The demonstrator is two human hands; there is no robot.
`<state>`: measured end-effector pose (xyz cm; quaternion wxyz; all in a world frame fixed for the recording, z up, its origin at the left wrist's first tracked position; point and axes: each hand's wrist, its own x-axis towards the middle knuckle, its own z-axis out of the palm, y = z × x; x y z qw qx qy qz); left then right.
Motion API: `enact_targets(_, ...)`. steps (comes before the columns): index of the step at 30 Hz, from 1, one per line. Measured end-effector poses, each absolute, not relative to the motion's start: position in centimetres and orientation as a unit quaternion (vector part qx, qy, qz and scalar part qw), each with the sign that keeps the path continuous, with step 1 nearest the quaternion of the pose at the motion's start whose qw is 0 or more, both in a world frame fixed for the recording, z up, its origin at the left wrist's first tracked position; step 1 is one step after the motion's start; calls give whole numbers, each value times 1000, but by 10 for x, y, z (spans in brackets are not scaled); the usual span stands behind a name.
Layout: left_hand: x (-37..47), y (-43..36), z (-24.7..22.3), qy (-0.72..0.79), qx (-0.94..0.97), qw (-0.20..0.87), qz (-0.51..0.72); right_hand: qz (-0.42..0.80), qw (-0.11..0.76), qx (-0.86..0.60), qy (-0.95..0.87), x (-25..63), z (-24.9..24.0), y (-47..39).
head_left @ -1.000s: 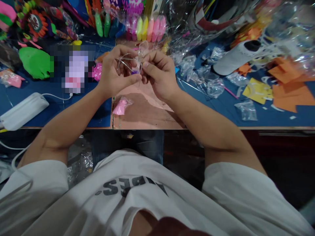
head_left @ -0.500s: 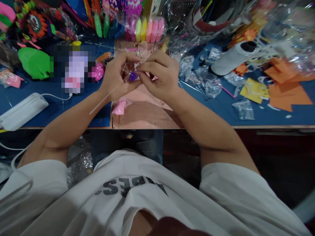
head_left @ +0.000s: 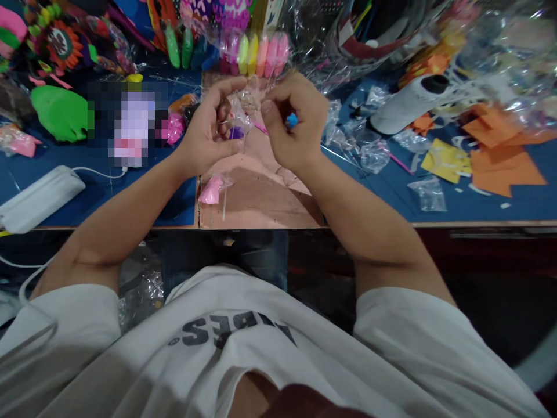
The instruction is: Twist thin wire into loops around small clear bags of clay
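My left hand [head_left: 202, 130] is curled above the pinkish board, with a small purple piece [head_left: 236, 133] between its thumb and fingers. A thin pale stick [head_left: 224, 203] shows below that hand; whether it joins the purple piece is unclear. To the right, my right hand [head_left: 302, 119] is closed with a small blue piece [head_left: 291, 120] showing inside its curled fingers. Crumpled clear plastic [head_left: 243, 104] lies between and behind the hands. On the board [head_left: 256, 203], near the left wrist, rests a pink lump in a clear bag [head_left: 212, 190].
Bagged coloured sticks [head_left: 252, 53] stand at the back. Leftward are a green lump [head_left: 61, 113], a blurred phone [head_left: 133, 125] and a white power bank [head_left: 41, 198]. On the right lie a white glue-gun-like tool [head_left: 411, 104], orange sheets [head_left: 505, 165], a yellow sheet [head_left: 446, 161] and plastic scraps.
My hands have come apart. The right hand has moved slightly right and turned, so the blue piece now shows in it. The pale stick has swung from the left forearm to over the board.
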<state>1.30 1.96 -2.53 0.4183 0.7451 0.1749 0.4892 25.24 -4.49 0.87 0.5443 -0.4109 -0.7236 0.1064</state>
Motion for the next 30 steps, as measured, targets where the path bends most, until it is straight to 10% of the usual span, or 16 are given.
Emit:
enact_targets(14, 35, -1, -16, 211, 585, 502, 601, 667, 411, -318, -535, 211, 35, -88)
enact_targets(25, 38, 13, -26, 245, 618, 349, 660, 404, 611, -352, -583, 219, 27, -84)
enact_targets(30, 30, 0, -21, 257, 674, 320, 614, 338, 545, -357, -679, 225, 32, -80)
